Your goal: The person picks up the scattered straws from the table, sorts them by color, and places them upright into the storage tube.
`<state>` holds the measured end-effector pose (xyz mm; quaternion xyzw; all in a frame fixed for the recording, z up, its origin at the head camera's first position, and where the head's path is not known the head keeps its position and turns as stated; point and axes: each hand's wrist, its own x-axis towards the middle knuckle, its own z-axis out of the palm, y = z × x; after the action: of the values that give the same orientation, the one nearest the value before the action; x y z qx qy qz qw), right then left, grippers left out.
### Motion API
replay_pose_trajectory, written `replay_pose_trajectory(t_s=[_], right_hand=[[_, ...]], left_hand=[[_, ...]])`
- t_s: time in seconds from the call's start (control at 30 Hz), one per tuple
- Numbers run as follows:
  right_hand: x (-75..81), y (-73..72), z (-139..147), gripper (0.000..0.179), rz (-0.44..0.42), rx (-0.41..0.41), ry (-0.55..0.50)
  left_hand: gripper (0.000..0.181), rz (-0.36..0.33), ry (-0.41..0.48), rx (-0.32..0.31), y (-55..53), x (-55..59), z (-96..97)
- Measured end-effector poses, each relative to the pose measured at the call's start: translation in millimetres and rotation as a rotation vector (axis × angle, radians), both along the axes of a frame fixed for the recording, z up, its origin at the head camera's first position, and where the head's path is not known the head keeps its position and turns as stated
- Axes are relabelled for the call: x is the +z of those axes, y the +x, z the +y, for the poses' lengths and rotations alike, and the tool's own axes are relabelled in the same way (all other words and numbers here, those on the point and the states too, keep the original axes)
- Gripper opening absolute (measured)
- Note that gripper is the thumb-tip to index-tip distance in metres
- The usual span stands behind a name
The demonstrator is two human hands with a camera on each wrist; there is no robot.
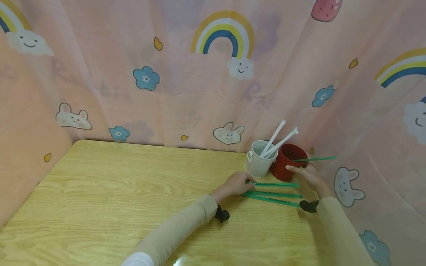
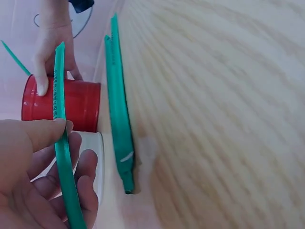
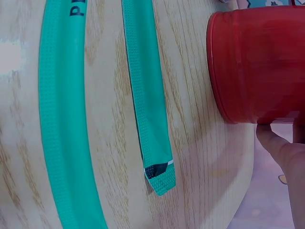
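Observation:
Thumb and fingers of my left hand (image 1: pixel 237 183) pinch a green wrapped straw (image 2: pixel 60 95), raised off the table in the left wrist view. My right hand (image 1: pixel 312 176) grips the side of a red bucket (image 1: pixel 280 170), thumb on its near side. One green straw (image 1: pixel 321 159) leans out of that bucket to the right. Two more green wrapped straws (image 1: pixel 277 194) lie close together on the table below my left hand. A white bucket (image 1: pixel 255 165) stands against the red one's left side, holding two white wrapped straws (image 1: pixel 274 142).
The wood-grain table (image 1: pixel 116 195) stretches to the left and toward me. A pink printed curtain (image 1: pixel 179 107) hangs right behind the buckets and along the right side. Black wrist mounts (image 1: pixel 222 214) sit at both cuffs.

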<state>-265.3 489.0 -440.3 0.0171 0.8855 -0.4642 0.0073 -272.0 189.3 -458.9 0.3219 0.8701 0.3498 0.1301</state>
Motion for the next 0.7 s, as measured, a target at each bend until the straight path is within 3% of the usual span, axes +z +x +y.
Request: replay_pose_trajectory(t_s=[0.33, 0.47, 0.7], right_hand=[[-4.3, -0.8, 0.9, 0.078, 0.003, -0.006, 0.041], [-4.7, -3.4, 2.9, 0.080, 0.053, 0.024, 0.025], [-2.0, -2.5, 1.7, 0.082, 0.014, -0.004, 0.021]], left_hand=[[0.019, -0.079, 0.153, 0.039, -3.2, 8.5, 1.9], [0.017, -0.091, 0.243, 0.062, -4.5, 11.8, 2.5], [0.018, 0.012, 0.266, 0.061, -4.6, 19.2, 1.4]])
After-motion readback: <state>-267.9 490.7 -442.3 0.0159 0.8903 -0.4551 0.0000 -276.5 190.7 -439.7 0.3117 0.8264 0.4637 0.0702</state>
